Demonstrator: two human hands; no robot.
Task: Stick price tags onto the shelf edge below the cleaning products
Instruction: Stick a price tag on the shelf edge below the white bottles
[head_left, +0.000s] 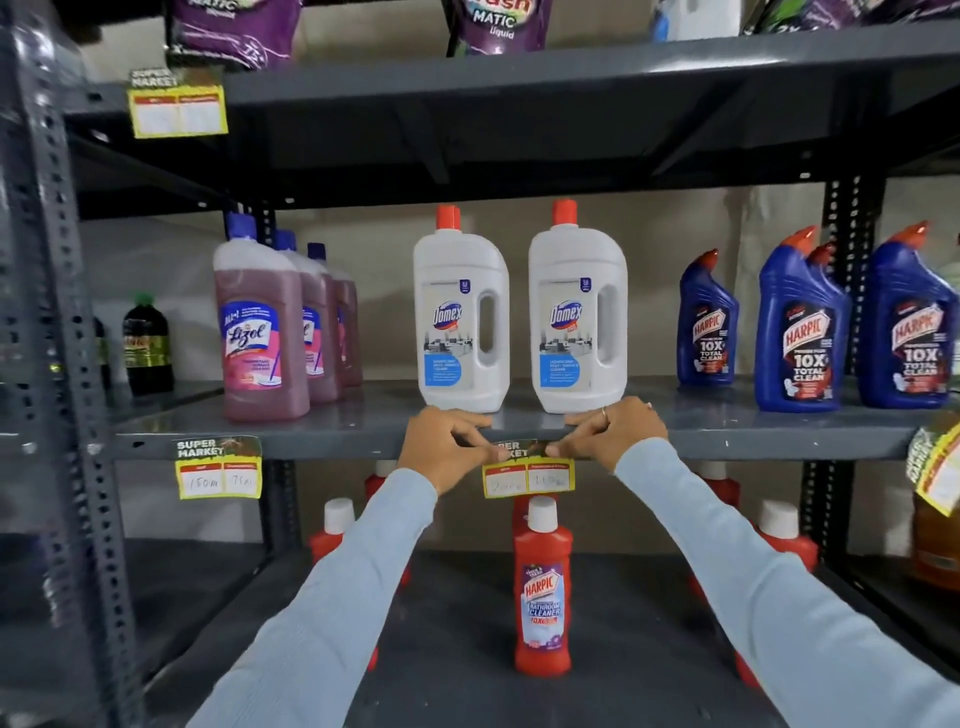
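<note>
A yellow price tag (529, 475) with a dark "SUPER MARKET" header hangs on the grey shelf edge (337, 447), below two white Domex bottles (460, 317). My left hand (447, 441) pinches the tag's upper left corner against the edge. My right hand (613, 434) presses its upper right corner, fingers curled over the shelf lip. Another tag (218, 467) is stuck on the same edge below the pink Lizol bottles (262, 332). A third tag (935, 462) shows at the far right, tilted, near the blue Harpic bottles (802, 327).
A fourth tag (178, 104) hangs on the upper shelf edge under purple pouches (236, 28). Red Harpic bottles (543, 587) stand on the lower shelf. A perforated steel upright (57, 312) runs down the left. A dark bottle (147, 343) stands at the far left.
</note>
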